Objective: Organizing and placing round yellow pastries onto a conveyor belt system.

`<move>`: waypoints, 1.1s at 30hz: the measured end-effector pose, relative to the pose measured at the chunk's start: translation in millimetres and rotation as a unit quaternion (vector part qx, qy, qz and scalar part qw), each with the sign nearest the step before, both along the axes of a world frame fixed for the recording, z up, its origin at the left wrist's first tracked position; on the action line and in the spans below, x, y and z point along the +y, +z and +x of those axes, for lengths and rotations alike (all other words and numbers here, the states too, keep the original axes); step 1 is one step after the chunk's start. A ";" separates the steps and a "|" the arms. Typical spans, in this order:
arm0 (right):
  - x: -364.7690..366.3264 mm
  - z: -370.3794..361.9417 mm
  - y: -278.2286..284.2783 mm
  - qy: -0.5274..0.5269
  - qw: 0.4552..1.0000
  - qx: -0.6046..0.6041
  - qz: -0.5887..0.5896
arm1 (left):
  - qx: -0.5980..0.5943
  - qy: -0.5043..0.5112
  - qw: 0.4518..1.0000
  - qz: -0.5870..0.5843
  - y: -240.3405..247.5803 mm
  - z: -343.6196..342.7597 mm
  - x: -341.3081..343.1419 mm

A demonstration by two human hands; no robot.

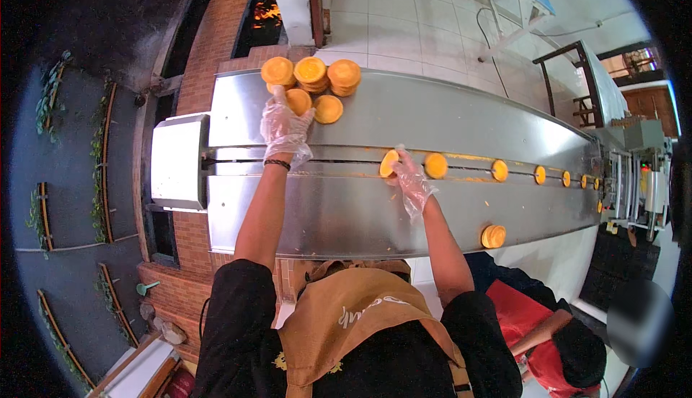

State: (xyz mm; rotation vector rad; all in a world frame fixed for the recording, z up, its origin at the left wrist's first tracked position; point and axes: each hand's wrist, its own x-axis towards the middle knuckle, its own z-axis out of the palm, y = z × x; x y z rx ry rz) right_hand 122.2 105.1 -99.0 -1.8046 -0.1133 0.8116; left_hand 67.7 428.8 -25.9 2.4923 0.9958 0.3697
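Both of my hands wear clear plastic gloves. My left hand is at the near side of a group of stacked round orange-yellow food discs. Its fingers and thumb lie around the edge of one disc at the front of the group. My right hand is over the slotted middle of the conveyor, its fingers closed on the right edge of another round disc. Just right of that hand, a loose disc lies on the track.
More discs sit spaced along the track toward machinery at the far right. A small stack stands at the near edge of the steel table. A white box caps the left end. A person in red is at lower right.
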 end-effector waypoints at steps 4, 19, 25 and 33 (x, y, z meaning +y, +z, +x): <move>78.0 -2.7 63.3 0.085 0.890 -0.364 -0.260 | -0.011 -0.008 1.000 0.007 -2.2 -18.0 15.5; 163.6 -13.2 44.5 -0.064 0.884 -0.404 -0.227 | 0.043 -0.105 0.993 -0.044 -2.7 -129.7 -29.9; 21.5 -11.0 44.7 -0.160 0.810 -0.427 -0.368 | 0.004 -0.142 0.985 -0.096 14.4 -116.7 -50.2; 69.2 -63.1 39.2 -0.103 0.950 -0.291 -0.049 | -0.276 0.062 0.888 -0.363 9.0 -144.8 11.2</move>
